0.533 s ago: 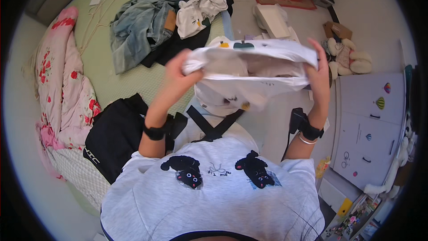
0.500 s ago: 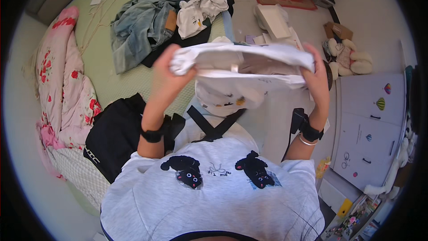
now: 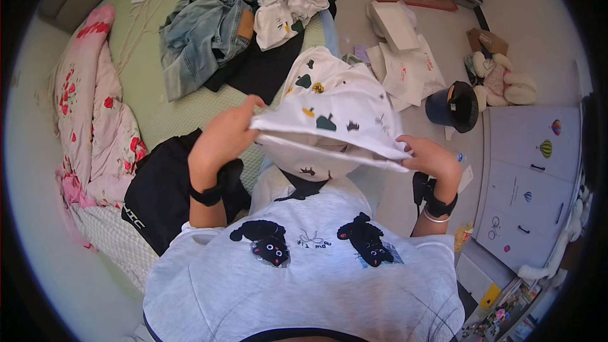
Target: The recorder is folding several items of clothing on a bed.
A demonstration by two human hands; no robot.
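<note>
A white garment with small dark, green and yellow prints hangs stretched between my hands, in front of my chest. My left hand is closed on one end of its open, hemmed edge. At the other end of the same edge, my right hand pinches the cloth between thumb and fingers. The edge gapes a little toward me, and the rest of the cloth spreads away over the bedside. Whether it is a top or trousers cannot be told.
Blue jeans, a printed white garment and black clothing are heaped on the bed. Nearer lies a black garment, with a pink flowered quilt at left. To the right stand a dark bin and white cabinet.
Both hands have come down and nearer to me with the white garment. Its opening has narrowed, and its printed side now shows spread out beyond the edge.
</note>
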